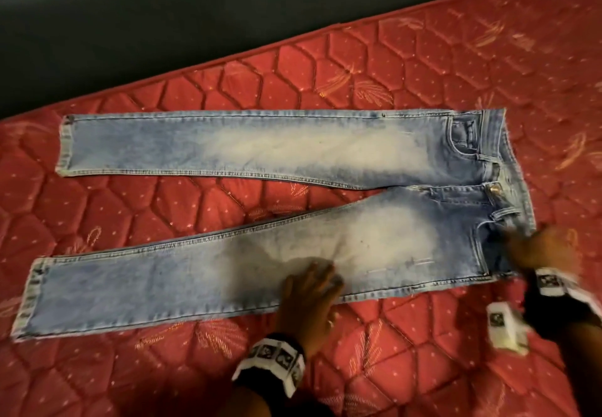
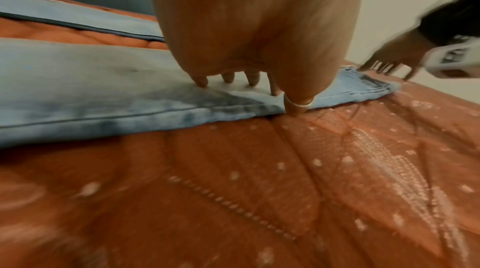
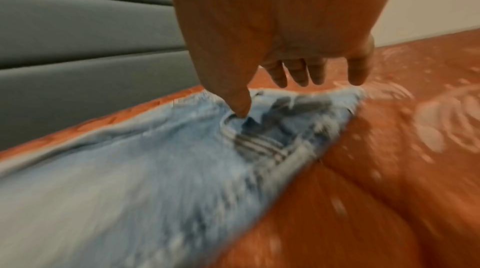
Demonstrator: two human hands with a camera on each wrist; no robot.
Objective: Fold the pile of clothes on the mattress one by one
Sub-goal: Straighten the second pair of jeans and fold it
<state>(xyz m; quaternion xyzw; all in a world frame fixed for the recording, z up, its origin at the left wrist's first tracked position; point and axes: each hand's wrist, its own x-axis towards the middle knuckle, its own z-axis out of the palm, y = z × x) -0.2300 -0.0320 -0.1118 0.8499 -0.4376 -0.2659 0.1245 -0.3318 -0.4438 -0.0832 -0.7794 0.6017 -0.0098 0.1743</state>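
Observation:
A pair of faded light-blue jeans point(image 1: 293, 155) lies flat on the red quilted mattress point(image 1: 423, 58), legs spread to the left, waistband at the right. My left hand point(image 1: 312, 281) rests with spread fingers on the near leg by its lower seam; in the left wrist view its fingertips point(image 2: 201, 83) press the denim point(image 2: 103, 87). My right hand point(image 1: 534, 247) hovers at the near corner of the waistband, blurred. In the right wrist view its thumb point(image 3: 240, 106) touches the pocket area of the jeans point(image 3: 130, 169), and the other fingers hang straight above the waist edge.
A dark grey padded panel point(image 1: 163, 19) runs along the mattress's far edge. Bare red mattress point(image 2: 259, 190) surrounds the jeans on the near side and to the right. No other clothes are in view.

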